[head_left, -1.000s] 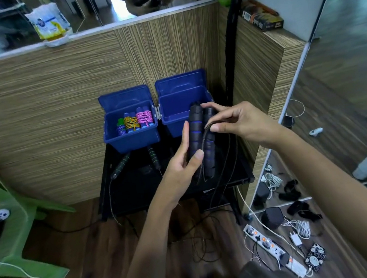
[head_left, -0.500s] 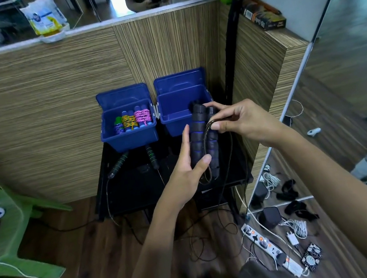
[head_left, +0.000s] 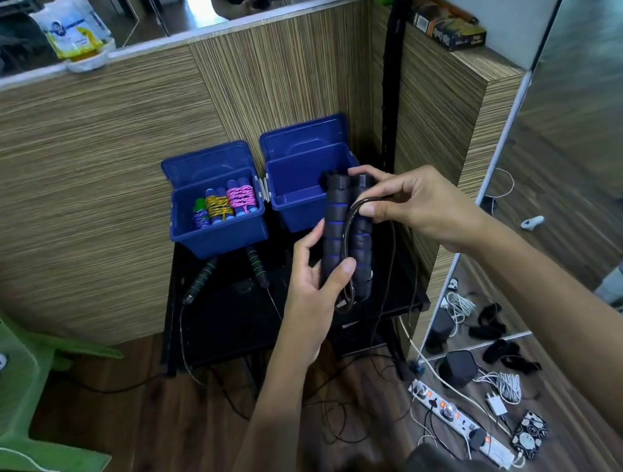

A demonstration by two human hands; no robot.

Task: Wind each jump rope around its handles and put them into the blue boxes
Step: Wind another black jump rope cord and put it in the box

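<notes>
left arm: reaches forward from bottom centre, left hand (head_left: 313, 275) raised above the table (head_left: 234, 325), palm turned toward the handles
left hand: fingers and thumb curled round the lower part of the 2 black handles (head_left: 346, 239), thumb pressed across the front
right arm: comes in from lower right, wrist bent left, right hand (head_left: 412, 204) at the top of the handles
right hand: thumb and forefinger pinch the black cord (head_left: 348, 227) against the right handle near its top, other fingers loosely bent over the handle ends
handles: 2, black foam with blue rings, held side by side, nearly upright, in front of the right blue box (head_left: 297, 198)
cord: 1 loop lies down between the handles, rest hangs past the table edge to the floor (head_left: 150, 435)
blue boxes: 2, lids open, side by side at the back of the table
left blue box (head_left: 219, 236): 3 wound ropes inside (head_left: 224, 205): purple-green, yellow, pink
right blue box: inside partly hidden by the handles, nothing seen in the visible part
loose rope: 1, 2 black-green handles (head_left: 254, 261) lying on the table in front of the left box, apart from each other
green chair (head_left: 13, 393): 1, at left on the floor
</notes>
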